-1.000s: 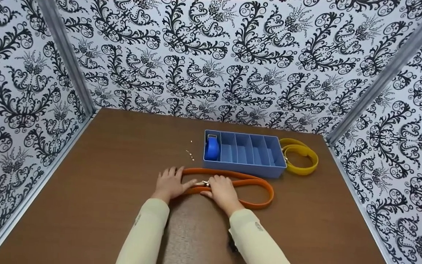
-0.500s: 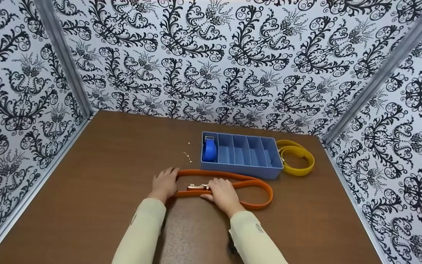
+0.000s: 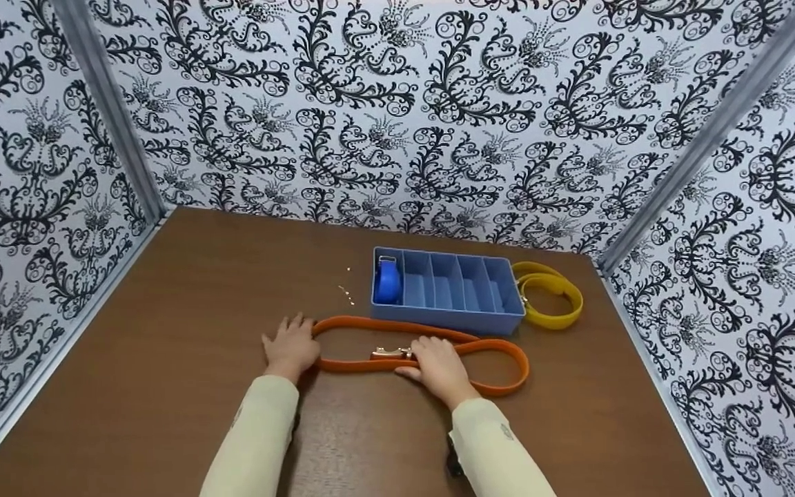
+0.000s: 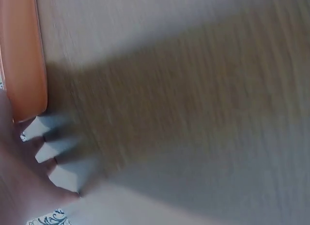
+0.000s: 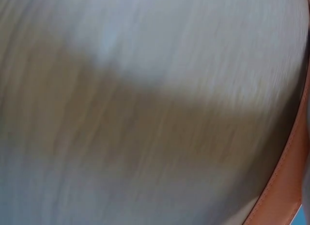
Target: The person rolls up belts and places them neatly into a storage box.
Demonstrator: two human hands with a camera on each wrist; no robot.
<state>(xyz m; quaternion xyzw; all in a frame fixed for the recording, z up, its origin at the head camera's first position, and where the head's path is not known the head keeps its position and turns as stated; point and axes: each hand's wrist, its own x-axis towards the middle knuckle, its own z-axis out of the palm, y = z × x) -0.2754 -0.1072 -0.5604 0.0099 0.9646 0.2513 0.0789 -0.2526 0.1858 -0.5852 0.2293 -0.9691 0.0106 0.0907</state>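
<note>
An orange leash (image 3: 359, 366) lies on the table in a long, narrow loop with a rounder loop at its right end. My left hand (image 3: 292, 348) rests at the leash's left bend; the left wrist view shows its fingers (image 4: 63, 193) spread towards the tabletop and the orange band (image 4: 24, 55) beside them. My right hand (image 3: 439, 366) holds the leash's middle, thumb on the near side and fingers over the far side. Just left of that hand shows the metal snap hook (image 3: 389, 353). Only a sliver of the right hand enters the right wrist view, beside the strap (image 5: 286, 186).
Behind the leash stands a blue divided box (image 3: 449, 319), a rolled blue strap (image 3: 388, 281) in its leftmost compartment. A coiled yellow leash (image 3: 556, 319) lies against the box's right side. Tiny bright specks (image 3: 347, 295) dot the brown table (image 3: 232, 269). Patterned walls (image 3: 370, 138) enclose it.
My left hand has slid left along with the leash's left bend, its thumb now off the hook. My right hand has shifted right with the hook and right loop, stretching the leash longer.
</note>
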